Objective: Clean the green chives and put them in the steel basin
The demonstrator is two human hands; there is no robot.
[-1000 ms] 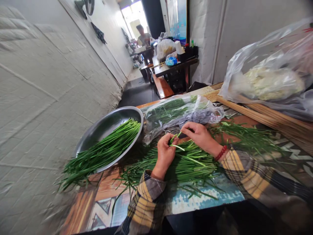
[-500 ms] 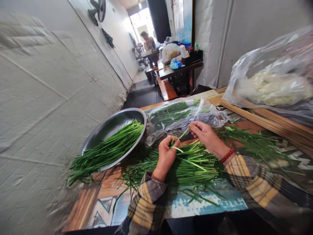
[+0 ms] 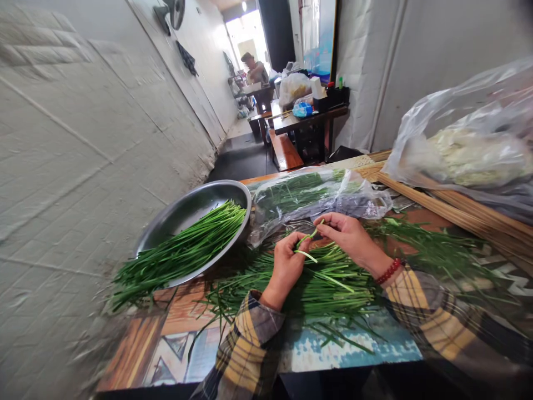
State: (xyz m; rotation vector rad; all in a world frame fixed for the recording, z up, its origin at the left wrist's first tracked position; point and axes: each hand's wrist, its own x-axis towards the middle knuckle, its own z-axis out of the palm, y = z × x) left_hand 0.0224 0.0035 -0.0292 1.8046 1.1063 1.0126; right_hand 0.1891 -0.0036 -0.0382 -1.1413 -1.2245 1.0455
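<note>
My left hand [image 3: 287, 268] is closed on a few garlic chives [image 3: 307, 255], whose pale ends stick out past the thumb. My right hand [image 3: 353, 240] pinches the tip of one raised stalk between thumb and forefinger, just to the right of the left hand. Beneath both hands lies a loose pile of garlic chives [image 3: 333, 297] on the patterned table [image 3: 187, 311]. To the left, a tilted metal bowl [image 3: 179, 214] holds a bundle of garlic chives [image 3: 195, 239], with the leaf ends hanging over its rim.
Behind the pile lies a clear plastic bag of greens [image 3: 291, 191]. Wooden sticks [image 3: 449, 208] and a bag of pale shredded food [image 3: 474, 150] are at the right, near scattered leaves [image 3: 433, 244]. A person [image 3: 256, 71] is at a far table; a wall [image 3: 62, 183] runs along the left.
My right hand has drawn slightly closer to the left, and the stalk between them looks shorter. The view has shifted a little; the bowl and pile stay put.
</note>
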